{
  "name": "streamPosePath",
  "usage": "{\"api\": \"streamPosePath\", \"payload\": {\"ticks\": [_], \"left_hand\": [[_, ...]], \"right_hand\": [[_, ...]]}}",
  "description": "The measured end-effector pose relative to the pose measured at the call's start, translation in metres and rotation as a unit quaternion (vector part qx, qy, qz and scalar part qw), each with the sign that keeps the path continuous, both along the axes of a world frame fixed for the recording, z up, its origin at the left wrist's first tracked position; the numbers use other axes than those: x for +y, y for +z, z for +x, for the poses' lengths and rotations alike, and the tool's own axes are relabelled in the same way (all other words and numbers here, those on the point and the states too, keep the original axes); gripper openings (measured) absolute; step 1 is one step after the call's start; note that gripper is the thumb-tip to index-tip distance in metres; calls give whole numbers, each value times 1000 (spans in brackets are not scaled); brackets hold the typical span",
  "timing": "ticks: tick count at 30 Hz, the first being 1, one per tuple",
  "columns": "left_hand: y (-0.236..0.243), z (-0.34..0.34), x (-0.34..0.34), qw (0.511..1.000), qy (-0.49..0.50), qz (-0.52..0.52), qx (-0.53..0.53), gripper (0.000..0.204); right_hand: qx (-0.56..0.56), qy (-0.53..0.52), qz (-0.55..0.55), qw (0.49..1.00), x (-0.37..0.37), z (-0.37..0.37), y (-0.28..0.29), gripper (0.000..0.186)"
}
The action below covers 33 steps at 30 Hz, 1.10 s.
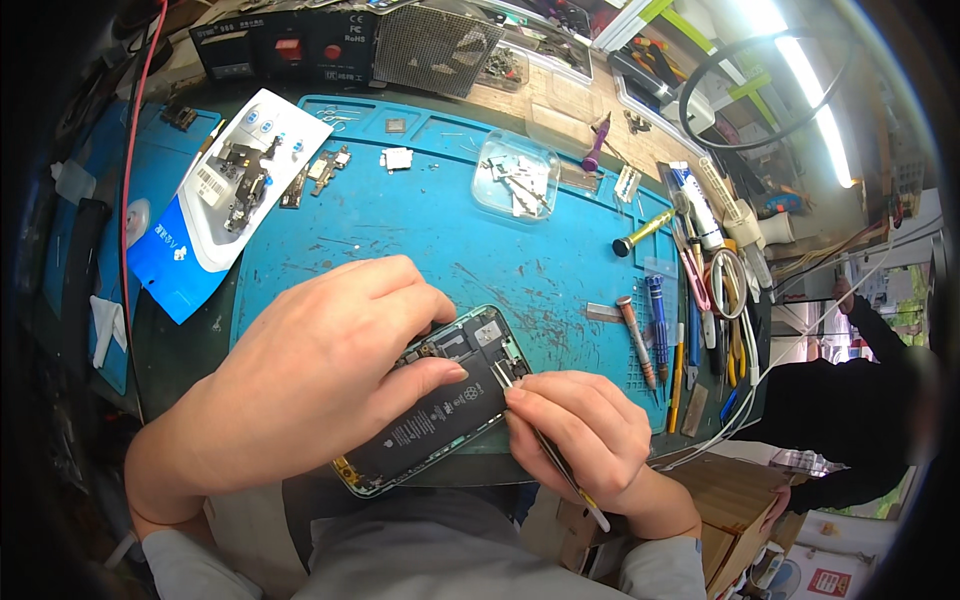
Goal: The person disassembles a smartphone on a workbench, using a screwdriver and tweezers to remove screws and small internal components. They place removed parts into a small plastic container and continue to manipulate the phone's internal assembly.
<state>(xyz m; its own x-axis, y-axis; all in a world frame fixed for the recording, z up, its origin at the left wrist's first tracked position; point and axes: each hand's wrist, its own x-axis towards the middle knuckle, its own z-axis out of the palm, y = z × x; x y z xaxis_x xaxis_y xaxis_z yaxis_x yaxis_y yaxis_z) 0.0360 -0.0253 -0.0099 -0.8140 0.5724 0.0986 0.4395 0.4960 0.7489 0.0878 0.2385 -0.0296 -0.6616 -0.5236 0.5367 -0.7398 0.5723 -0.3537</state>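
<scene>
An opened smartphone lies tilted at the near edge of the blue work mat, its black battery and inner parts exposed. My left hand is closed around the phone's upper left side, the thumb over its inside and the fingers along the far edge. In my right hand a pair of tweezers is pinched, with the tips over the phone's inside near its right edge. Whether the tips hold anything is too small to tell. My left hand covers part of the phone's left side.
Screwdrivers and other hand tools stand at the mat's right. A clear tray of small parts sits toward the back. At the left lies a blue-and-white parts packet. A person in black is at the far right.
</scene>
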Motion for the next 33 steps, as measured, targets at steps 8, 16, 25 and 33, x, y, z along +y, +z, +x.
{"api": "streamPosePath", "payload": {"ticks": [8, 16, 25, 33], "left_hand": [[0, 1, 0, 1000, -5, -5, 10, 35], [-1, 1, -1, 1000, -9, -4, 20, 37], [-1, 2, -2, 999, -11, 3, 35, 35], [-5, 2, -2, 1000, -7, 7, 26, 34]], "right_hand": [[-146, -25, -89, 985, 9, -7, 8, 31], [-181, 15, -50, 982, 12, -19, 17, 31], [-197, 13, -10, 980, 10, -23, 29, 28], [-252, 24, 19, 967, 3, -31, 46, 23]]}}
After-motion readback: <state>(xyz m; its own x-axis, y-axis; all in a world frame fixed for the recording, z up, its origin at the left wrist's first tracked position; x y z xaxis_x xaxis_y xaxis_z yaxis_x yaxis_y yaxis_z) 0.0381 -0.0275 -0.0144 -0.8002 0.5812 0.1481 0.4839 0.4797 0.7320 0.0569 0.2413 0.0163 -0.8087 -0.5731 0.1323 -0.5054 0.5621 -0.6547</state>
